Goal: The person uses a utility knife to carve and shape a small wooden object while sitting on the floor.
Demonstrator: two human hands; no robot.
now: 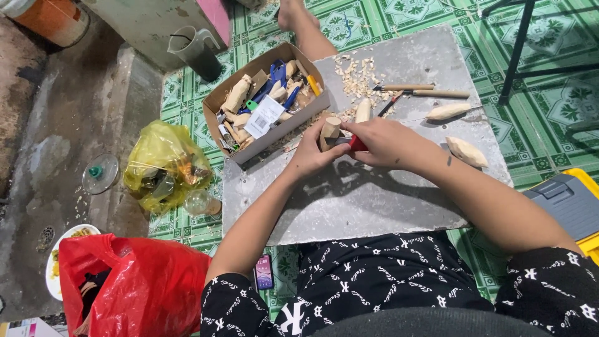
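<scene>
My left hand [310, 151] grips a short light wooden piece [329, 130], held upright over a grey board [374, 193] that lies across my lap. My right hand [385, 142] is closed around a red-handled knife [357, 144], its blade pressed against the wood just beside the left thumb. Pale wood shavings [357, 75] lie scattered on the board behind the hands.
An open cardboard box [265, 103] of wood pieces and tools sits at the board's far left. Carving tools [424, 92] and two carved wooden pieces [466, 151] lie at right. A yellow bag [163, 163], red bag [134, 287], phone [263, 273] and grey-yellow case [571, 200] surround me.
</scene>
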